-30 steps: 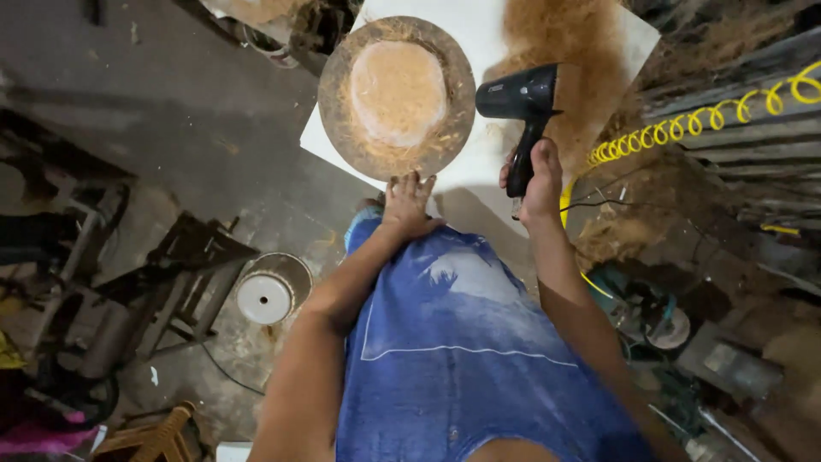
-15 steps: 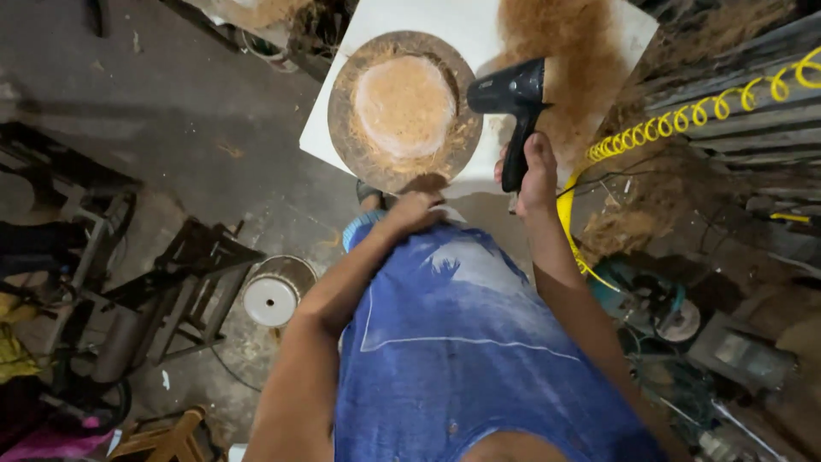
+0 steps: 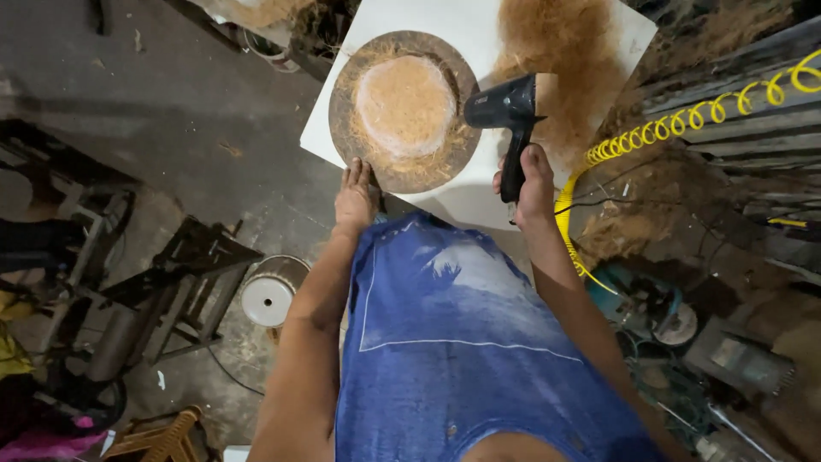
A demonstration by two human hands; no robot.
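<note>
Head view: we count one round fibre disc, upper centre.
Right hand: grips one black dryer.
Left hand: flat, fingers extended, at disc's edge.

Left arm: bare, extended forward and slightly inward. Left hand: palm down, fingers straight and together, flat, grasping nothing. Right arm: bare, extended forward along the body's right side. Right hand: fingers and thumb wrapped in a closed fist around a handle, knuckles outward.
</note>
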